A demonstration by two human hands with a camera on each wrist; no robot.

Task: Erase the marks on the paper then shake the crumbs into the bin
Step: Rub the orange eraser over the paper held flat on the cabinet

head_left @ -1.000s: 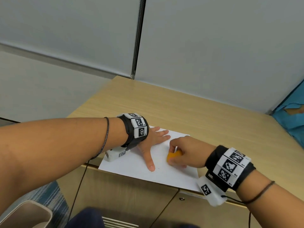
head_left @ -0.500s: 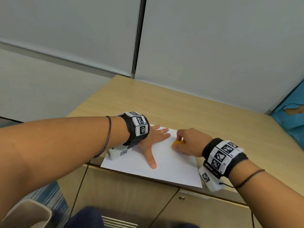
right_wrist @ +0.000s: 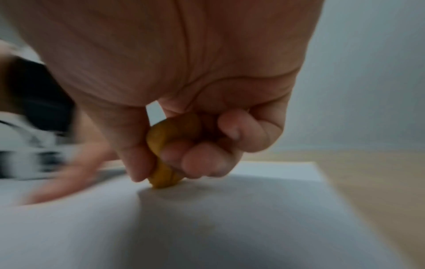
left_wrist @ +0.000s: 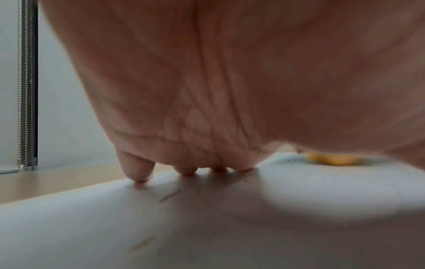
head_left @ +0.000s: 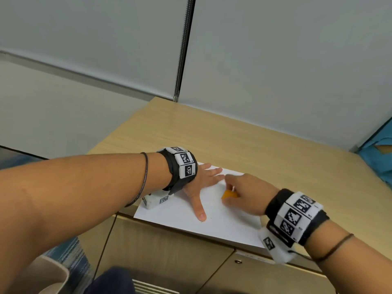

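Note:
A white sheet of paper [head_left: 224, 223] lies at the near edge of a light wooden desk [head_left: 265, 149]. My left hand [head_left: 201, 183] lies flat on the paper's left part, fingers spread and thumb pointing toward me. In the left wrist view its fingertips [left_wrist: 138, 172] press on the paper [left_wrist: 207, 236], where faint pencil marks [left_wrist: 169, 195] show. My right hand [head_left: 244, 194] pinches an orange eraser [head_left: 229, 195] between thumb and curled fingers. The right wrist view shows the eraser [right_wrist: 164, 174] with its lower end touching the paper [right_wrist: 207, 227].
A beige bin [head_left: 42, 276] stands on the floor at the lower left, below the desk edge. The desk front has cabinet doors [head_left: 165, 257]. Grey partition walls [head_left: 275, 60] rise behind the desk. A blue object [head_left: 379, 153] sits at the far right.
My right hand slid away from me with the eraser, then came back toward me and to the right. The left hand has stayed flat on the sheet.

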